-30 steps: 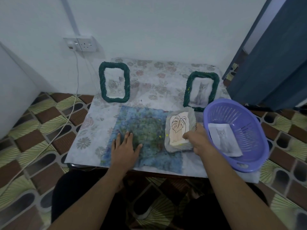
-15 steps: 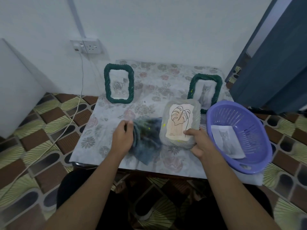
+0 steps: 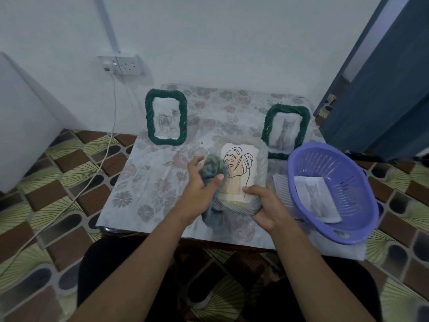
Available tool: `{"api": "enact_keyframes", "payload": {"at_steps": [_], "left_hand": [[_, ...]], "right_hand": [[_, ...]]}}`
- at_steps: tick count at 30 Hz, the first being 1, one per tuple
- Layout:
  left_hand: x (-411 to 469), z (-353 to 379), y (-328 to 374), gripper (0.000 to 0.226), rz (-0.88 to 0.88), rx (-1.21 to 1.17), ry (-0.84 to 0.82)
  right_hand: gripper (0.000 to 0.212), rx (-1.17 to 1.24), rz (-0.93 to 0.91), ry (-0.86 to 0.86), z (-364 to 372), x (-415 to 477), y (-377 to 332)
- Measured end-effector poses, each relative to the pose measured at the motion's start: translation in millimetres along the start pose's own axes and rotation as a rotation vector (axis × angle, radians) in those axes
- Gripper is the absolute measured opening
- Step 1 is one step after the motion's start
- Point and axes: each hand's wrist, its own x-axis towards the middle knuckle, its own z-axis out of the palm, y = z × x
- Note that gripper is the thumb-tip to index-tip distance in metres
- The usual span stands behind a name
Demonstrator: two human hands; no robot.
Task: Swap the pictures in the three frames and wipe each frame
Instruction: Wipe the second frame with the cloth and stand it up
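My right hand (image 3: 267, 204) grips the lower right corner of a pale rope frame (image 3: 260, 163) with a leaf drawing, tilted up above the table. A bunched blue-green cloth (image 3: 212, 169) is in my left hand (image 3: 199, 189), pressed against the frame's left edge. Two dark green rope frames stand upright at the back: the left frame (image 3: 166, 117) shows roses, the right frame (image 3: 286, 130) shows a cat. A loose cat picture (image 3: 316, 198) lies in the purple basket (image 3: 334, 224).
The small table has a floral cover (image 3: 148, 182) and stands against a white wall. A wall socket (image 3: 120, 64) with a hanging cable is at the back left. A dark blue door (image 3: 383, 89) is at the right. A striped sheet (image 3: 281, 189) lies beside the basket.
My left hand gathered the cloth that lay spread on the table and lifted it to the pale frame's left side. My right hand raised that frame off the table.
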Motion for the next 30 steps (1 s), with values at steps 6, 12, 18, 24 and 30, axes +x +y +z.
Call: {"api": "enact_keyframes", "payload": {"at_steps": [6, 12, 18, 24, 30], "left_hand": [[3.5, 5.5, 1.9, 0.045, -0.081, 0.318, 0.360], [7.3, -4.0, 3.1, 0.031, -0.100, 0.231, 0.245], [-2.9, -5.2, -7.2, 0.014, -0.089, -0.042, 0.122], [-1.1, 2.5, 4.9, 0.037, -0.069, 0.075, 0.416], [3.0, -5.6, 6.8, 0.055, -0.083, 0.252, 0.365]], "right_hand": [[0.060, -0.016, 0.044, -0.020, 2.3, -0.9, 8.1], [0.061, 0.020, 0.053, 0.037, 6.6, -2.5, 8.8], [0.060, -0.013, 0.037, 0.049, 7.1, -3.8, 4.6], [0.054, -0.016, 0.049, 0.031, 17.6, -10.3, 12.1], [0.051, 0.081, 0.076, -0.124, 13.1, -17.7, 5.5]]}}
